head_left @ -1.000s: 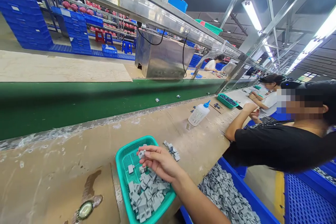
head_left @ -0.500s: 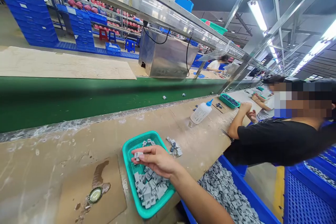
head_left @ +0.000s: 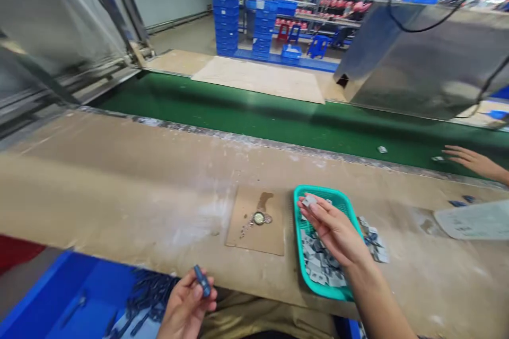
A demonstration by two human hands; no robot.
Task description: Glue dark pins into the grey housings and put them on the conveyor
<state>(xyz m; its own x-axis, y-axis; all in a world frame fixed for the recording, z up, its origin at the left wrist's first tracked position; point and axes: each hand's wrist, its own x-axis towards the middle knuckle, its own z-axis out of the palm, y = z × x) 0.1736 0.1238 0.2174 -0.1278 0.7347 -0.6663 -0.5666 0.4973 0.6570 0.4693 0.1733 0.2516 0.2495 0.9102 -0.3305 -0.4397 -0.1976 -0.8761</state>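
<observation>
My left hand is at the front edge of the table, its fingers closed around a dark blue part. Over the green basket, my right hand pinches a small grey-white piece. Many grey pieces lie in the basket beneath that hand. Left of the basket, a round cap-like item rests on a wet-stained cardboard sheet.
A blue bin with dark parts stands at lower left. A white bottle lies at right. Another person's hand reaches over the green belt, near small pieces.
The view has swung left, and my left hand with the dark blue part has come into view. My right hand still holds a grey-white piece over the basket. Another person's hand now reaches over the belt.
</observation>
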